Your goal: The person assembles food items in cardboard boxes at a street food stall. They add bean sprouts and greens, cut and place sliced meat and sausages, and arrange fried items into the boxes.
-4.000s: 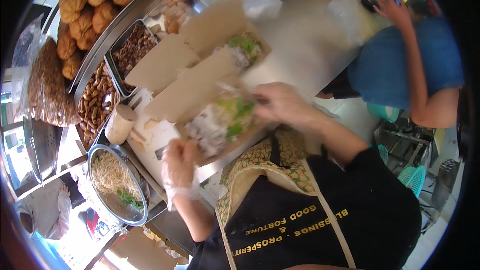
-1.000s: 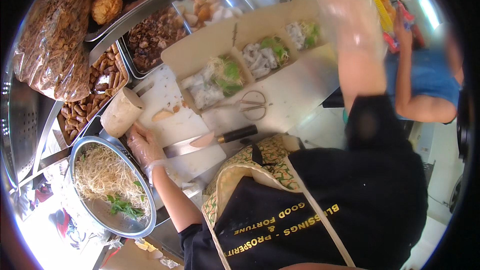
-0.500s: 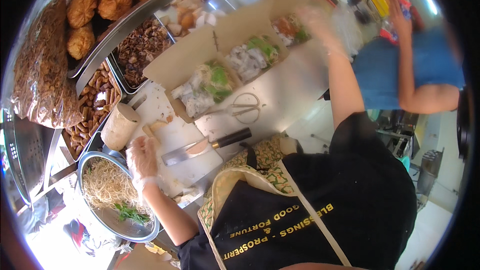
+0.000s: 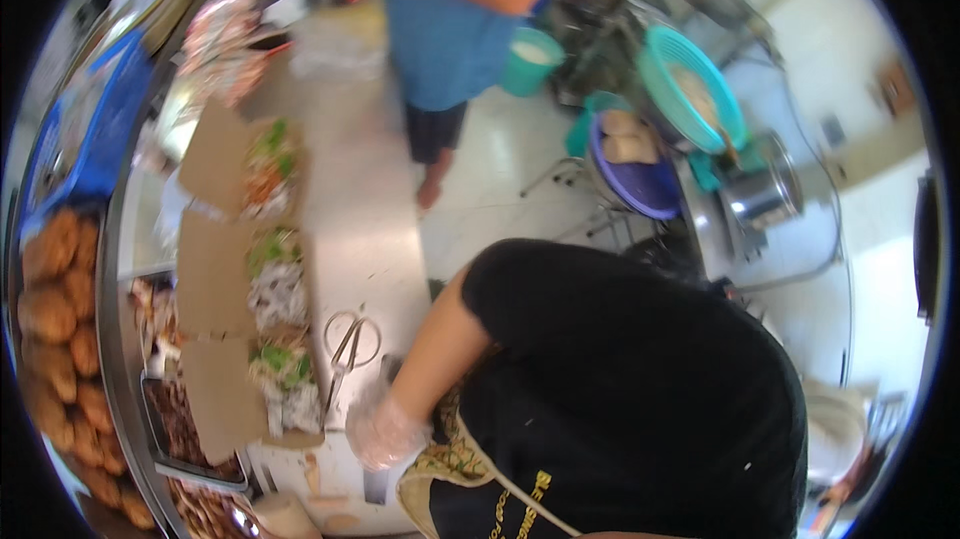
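Note:
My right hand [image 4: 385, 431], in a clear plastic glove, is down on the work surface with its fingers curled over a knife [image 4: 376, 487]. The blade shows below the hand and the dark handle end above it; the grip itself is partly hidden. My left hand is out of view. Beside my right hand lie metal scissors [image 4: 345, 354] with large loops. To their left stand open brown cardboard boxes in a row: a near one [image 4: 215, 399], a middle one [image 4: 210, 279] and a far one [image 4: 212, 154], with white pieces, greens and some orange shreds inside.
A tray of dark chopped food [image 4: 180, 424] and golden fried pieces [image 4: 60, 339] line the left. Across the counter [image 4: 365, 229], a person in a blue shirt [image 4: 440, 39] stands. A turquoise basket [image 4: 660, 59] and purple basin [image 4: 640, 184] sit to the right.
The view has swung to the right, so the boxes appear farther left and my left hand has left view. My right hand has come back from the far box to the knife.

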